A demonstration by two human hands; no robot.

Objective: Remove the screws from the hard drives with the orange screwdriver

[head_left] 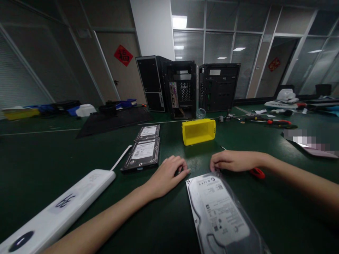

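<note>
A silver hard drive (221, 211) with a white label lies in front of me, its near end cut off by the frame. My right hand (233, 161) is at its far right corner, fingers closed together and pointing down; what they grip is hidden. Beneath that hand lies a screwdriver, its red handle (257, 173) showing on one side and its thin shaft on the other. My left hand (168, 174) rests on the table left of the drive, fingers loosely curved and thumb stretched apart, with nothing visible in it.
Two more hard drives (144, 153) lie end to end on the left, beside a white power strip (66, 208). A yellow bin (198, 132) stands on its side ahead. Behind it are black computer cases (219, 88). Tools (278, 121) are scattered at the right.
</note>
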